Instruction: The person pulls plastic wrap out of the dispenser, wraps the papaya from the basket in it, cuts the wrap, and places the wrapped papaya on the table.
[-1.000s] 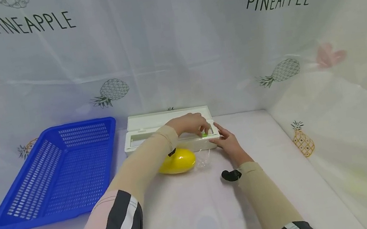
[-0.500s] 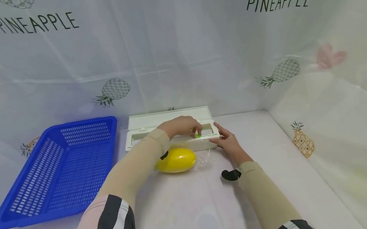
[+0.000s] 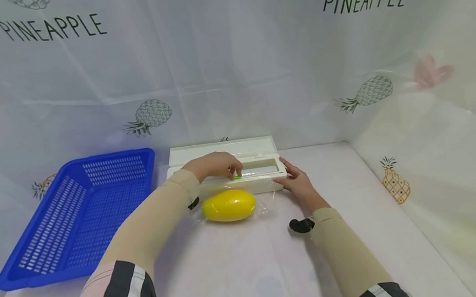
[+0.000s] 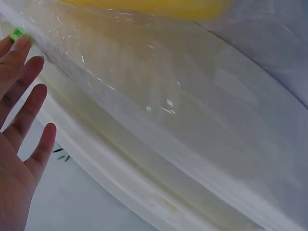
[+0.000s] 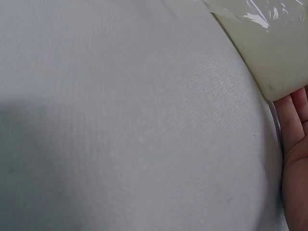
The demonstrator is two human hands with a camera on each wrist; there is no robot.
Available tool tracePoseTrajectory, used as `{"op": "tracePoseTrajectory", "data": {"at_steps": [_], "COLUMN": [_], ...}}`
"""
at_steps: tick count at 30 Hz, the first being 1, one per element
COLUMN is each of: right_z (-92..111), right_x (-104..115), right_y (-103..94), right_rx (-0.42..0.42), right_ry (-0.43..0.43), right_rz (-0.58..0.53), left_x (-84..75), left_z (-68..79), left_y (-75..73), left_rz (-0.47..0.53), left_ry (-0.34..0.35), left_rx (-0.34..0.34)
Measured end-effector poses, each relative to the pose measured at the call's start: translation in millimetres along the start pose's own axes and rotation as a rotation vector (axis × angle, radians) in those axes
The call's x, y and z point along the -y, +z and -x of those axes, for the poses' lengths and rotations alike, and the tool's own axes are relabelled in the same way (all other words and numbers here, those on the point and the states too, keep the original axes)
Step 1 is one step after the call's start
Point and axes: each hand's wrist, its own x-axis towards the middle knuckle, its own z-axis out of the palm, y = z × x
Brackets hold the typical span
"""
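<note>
A white cling film dispenser (image 3: 267,184) lies at the back of the table with its lid (image 3: 221,149) raised. My left hand (image 3: 216,165) pinches the small green slide cutter (image 4: 18,34) on its front edge; the other fingers are spread. Clear cling film (image 4: 144,91) hangs over the dispenser's front. Before it sits a shiny yellow oval thing (image 3: 229,205), like a melon, with film around it. My right hand (image 3: 302,189) holds the dispenser's right end, thumb in front and fingers at the side. In the right wrist view, its fingers meet the dispenser's corner (image 5: 279,57).
A blue perforated plastic basket (image 3: 15,277) stands at the left. White cloth printed with pineapples hangs behind and at the right of the table (image 3: 240,283).
My left hand has slid leftward along the dispenser with the green cutter, from near its right end to about its middle. The right hand has kept its hold on the end.
</note>
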Motion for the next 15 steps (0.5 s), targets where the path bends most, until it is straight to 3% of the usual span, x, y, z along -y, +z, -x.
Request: {"op": "tracePoseTrajectory", "data": {"at_steps": [15], "right_z": [0], "right_x": [1], "right_y": [-0.6], "right_rx": [0.000], "right_ry": [0.002], "right_rz": [-0.046], "left_x": [12.7], "left_z": [28.3], "left_y": [9.5], "left_rz": [0.004], "left_ry": [-0.009], "left_rx": [-0.049]}}
